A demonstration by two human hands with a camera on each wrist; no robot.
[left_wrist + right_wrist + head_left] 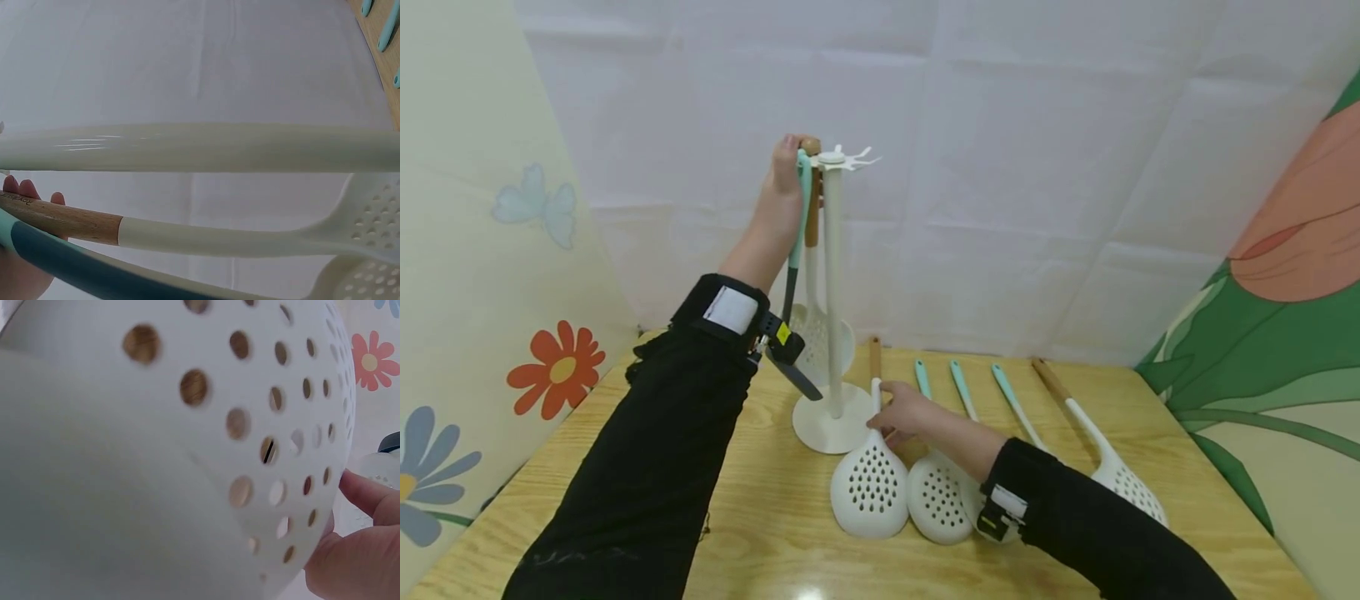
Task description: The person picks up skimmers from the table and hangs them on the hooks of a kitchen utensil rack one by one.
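Observation:
A white utensil stand (832, 275) with hooks at its top rises from the wooden table (760, 533). My left hand (788, 179) is raised to the hooks and pinches the top of a teal-handled skimmer (802, 208); its handle (56, 250) crosses the left wrist view. Beside it a wooden-handled skimmer (812, 221) hangs on the stand. My right hand (901, 414) grips the neck of another wooden-handled skimmer (868, 487), which lies on the table just right of the stand's base. That skimmer's perforated bowl (206, 425) fills the right wrist view, with my fingers (365, 490) at its edge.
Several more skimmers lie side by side on the table to the right: three with teal handles (962, 387) and one with a wooden handle (1051, 382). White cloth hangs behind, and flowered panels close in the left and right sides.

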